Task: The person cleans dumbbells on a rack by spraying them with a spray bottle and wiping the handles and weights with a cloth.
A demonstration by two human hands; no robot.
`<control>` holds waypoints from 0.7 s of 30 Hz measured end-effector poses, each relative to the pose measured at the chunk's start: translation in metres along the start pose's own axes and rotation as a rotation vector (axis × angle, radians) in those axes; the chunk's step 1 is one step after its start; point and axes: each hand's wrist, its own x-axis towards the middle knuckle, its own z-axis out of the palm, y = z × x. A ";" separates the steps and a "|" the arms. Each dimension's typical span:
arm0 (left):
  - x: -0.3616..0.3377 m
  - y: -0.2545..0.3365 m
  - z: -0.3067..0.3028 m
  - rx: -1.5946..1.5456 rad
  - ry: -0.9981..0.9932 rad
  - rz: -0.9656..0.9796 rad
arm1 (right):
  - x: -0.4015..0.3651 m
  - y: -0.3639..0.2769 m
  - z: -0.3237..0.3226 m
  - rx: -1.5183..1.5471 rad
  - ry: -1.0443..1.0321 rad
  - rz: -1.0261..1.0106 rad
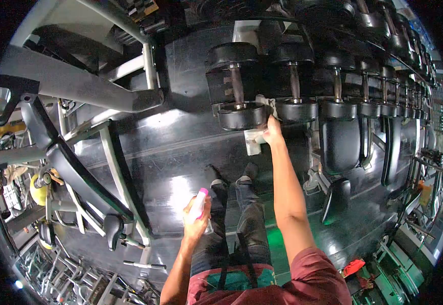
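My left hand is wrapped round a spray bottle with a white and pink top, held low in front of my legs. With my arm stretched forward, my right hand grips a pale cloth. Part of that cloth sticks up between the front heads of two black dumbbells. My fingers are right at the near end of the left dumbbell, and the second dumbbell lies just to the right. Both have metal handles and rest on the rack.
A long row of dumbbells runs off to the right on a two-level rack. Black padded benches stand below it. On the left is an exercise machine with grey frame bars and a black padded bench. Dark flooring lies between.
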 end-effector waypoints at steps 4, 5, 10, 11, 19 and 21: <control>0.004 0.009 0.000 0.008 0.024 0.033 | 0.044 0.038 -0.024 0.140 0.010 0.081; 0.005 0.006 0.000 0.026 0.010 0.041 | 0.041 0.041 -0.021 0.180 0.022 0.067; 0.004 0.004 -0.002 0.027 -0.009 0.059 | -0.003 0.049 -0.012 0.134 0.101 -0.384; 0.003 0.006 -0.004 0.003 -0.015 0.040 | -0.008 0.047 -0.014 0.000 0.138 -0.548; 0.005 0.010 -0.003 -0.060 -0.005 0.018 | -0.091 0.022 0.049 -1.209 0.001 -1.468; 0.007 0.011 -0.004 -0.045 -0.010 0.025 | -0.094 0.019 0.065 -1.256 -0.194 -1.505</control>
